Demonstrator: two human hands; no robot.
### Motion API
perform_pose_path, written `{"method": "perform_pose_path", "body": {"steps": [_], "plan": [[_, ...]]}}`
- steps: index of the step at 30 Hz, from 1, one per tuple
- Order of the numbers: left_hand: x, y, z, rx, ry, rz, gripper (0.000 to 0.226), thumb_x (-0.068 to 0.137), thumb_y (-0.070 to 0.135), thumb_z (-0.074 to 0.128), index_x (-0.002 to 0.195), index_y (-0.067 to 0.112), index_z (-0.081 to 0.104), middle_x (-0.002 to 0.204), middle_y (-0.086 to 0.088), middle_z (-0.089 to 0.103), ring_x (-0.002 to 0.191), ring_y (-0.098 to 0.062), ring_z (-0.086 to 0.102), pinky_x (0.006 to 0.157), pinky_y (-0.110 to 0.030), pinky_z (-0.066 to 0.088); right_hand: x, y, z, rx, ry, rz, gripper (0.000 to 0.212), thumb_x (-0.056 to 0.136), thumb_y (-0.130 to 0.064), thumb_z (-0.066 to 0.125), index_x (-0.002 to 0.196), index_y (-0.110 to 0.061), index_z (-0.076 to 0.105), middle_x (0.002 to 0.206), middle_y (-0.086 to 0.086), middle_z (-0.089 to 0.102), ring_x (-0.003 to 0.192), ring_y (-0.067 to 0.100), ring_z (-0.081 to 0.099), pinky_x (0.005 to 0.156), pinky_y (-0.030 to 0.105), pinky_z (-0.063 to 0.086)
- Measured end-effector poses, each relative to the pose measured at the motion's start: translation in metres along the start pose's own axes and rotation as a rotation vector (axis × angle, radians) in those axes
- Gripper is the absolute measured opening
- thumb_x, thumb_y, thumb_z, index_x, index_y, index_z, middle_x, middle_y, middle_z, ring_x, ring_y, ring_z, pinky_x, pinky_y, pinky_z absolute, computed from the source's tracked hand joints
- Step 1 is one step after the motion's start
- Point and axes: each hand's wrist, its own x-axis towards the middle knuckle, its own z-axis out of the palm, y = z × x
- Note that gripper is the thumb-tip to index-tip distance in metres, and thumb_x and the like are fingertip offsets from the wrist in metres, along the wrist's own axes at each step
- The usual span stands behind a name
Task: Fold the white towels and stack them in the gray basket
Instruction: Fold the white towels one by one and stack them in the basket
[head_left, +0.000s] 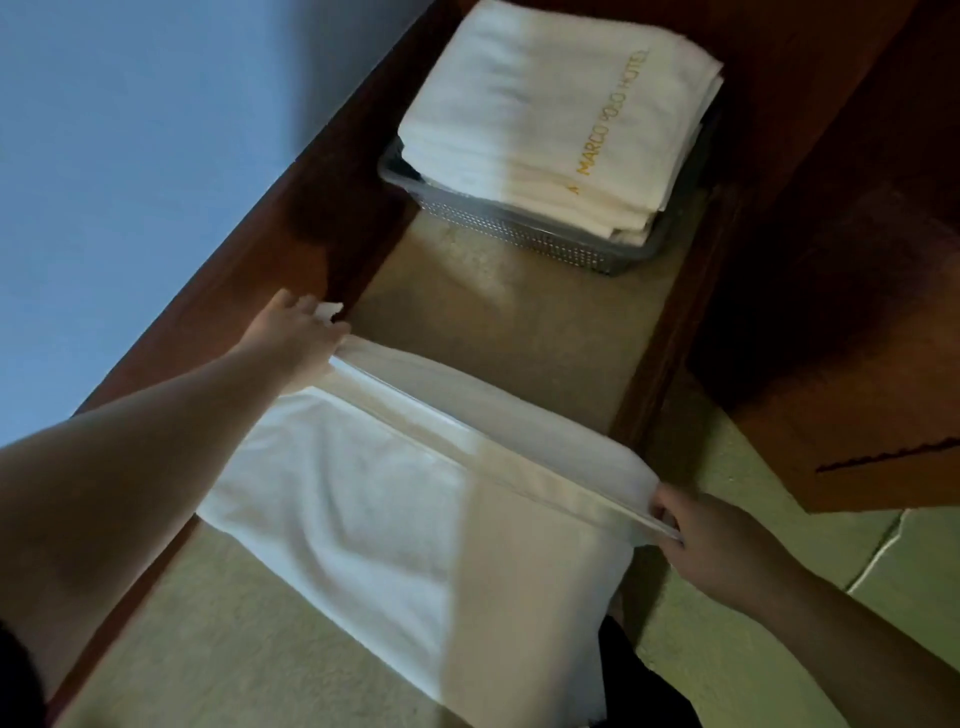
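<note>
2 hands work 1 white towel (363, 514) spread on a long beige-topped counter (493, 317) with a dark wooden rim. At the far left, a blue-grey wall (130, 130) fills the view, and the bare left forearm runs in from the picture's lower-left corner, its upper part cut off. The left hand (296, 332) grips the towel's far-left corner; its fingers curl over the cloth and are mostly hidden behind the hand, with a small bit of white poking out beyond them. From that corner a folded edge runs taut, diagonally, down to the right hand (711, 540), which pinches the other corner between thumb and curled fingers; the fingertips are tucked under the fabric. The towel looks soft and flat, with a smoother woven band along the held edge, and its near end is cut off by the frame's bottom. Farther along the counter sits 1 gray basket (519, 228), rectangular with perforated walls, holding a stack of folded white towels (545, 109); the exact count is hard to make out. The top one bears gold lettering. A dark wooden cabinet (857, 338) stands at right.
</note>
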Motion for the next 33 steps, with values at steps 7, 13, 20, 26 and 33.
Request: {"method": "perform_pose_path", "body": {"steps": [7,13,20,26,33], "plan": [[-0.104,-0.012,0.051,-0.176,0.083,-0.234,0.051,0.101,0.031,0.055,0.150,0.037,0.042,0.131,0.007,0.064,0.123,-0.022,0.049,0.092,-0.034,0.038,-0.072,-0.034,0.035,-0.265,0.352,0.008,0.030,0.078,-0.012,0.077,0.102,-0.028,0.067,0.089,-0.003,0.039,0.075,0.019,0.038,0.063,0.033,0.035],[-0.168,-0.001,0.098,-0.295,0.054,-0.321,0.039,0.097,0.032,0.066,0.132,0.029,0.052,0.112,0.001,0.068,0.109,-0.026,0.055,0.086,-0.037,0.049,-0.127,-0.063,0.076,-0.144,0.318,-0.120,0.037,0.083,-0.004,0.072,0.106,-0.031,0.063,0.098,-0.009,0.038,0.087,0.015,0.038,0.071,0.030,0.041],[-0.183,0.068,0.126,-1.234,-0.252,-0.868,0.071,0.098,0.052,0.059,0.149,0.009,0.035,0.133,-0.023,0.058,0.121,-0.045,0.059,0.096,-0.052,0.056,-0.142,-0.067,0.143,-0.105,0.144,0.000,0.031,0.097,-0.011,0.051,0.113,-0.038,0.054,0.107,-0.008,0.036,0.099,0.014,0.033,0.076,0.023,0.034],[-0.178,0.128,0.084,-2.414,-0.216,-1.196,0.062,0.107,0.063,0.029,0.119,0.008,0.054,0.092,-0.009,0.061,0.081,-0.024,0.062,0.078,-0.039,0.059,-0.147,-0.067,0.156,-0.204,0.338,-0.081,0.042,0.048,0.004,0.072,0.078,-0.026,0.071,0.070,-0.004,0.058,0.060,0.028,0.057,0.046,0.032,0.034],[-0.158,0.115,0.095,-2.572,-0.181,-1.379,0.041,0.093,0.047,0.074,0.120,0.020,0.057,0.104,-0.003,0.062,0.090,-0.021,0.062,0.082,-0.037,0.055,-0.166,-0.044,0.182,-0.133,0.459,-0.167,0.057,0.052,0.018,0.065,0.097,-0.016,0.075,0.089,-0.001,0.068,0.079,0.022,0.058,0.054,0.027,0.045]]}}
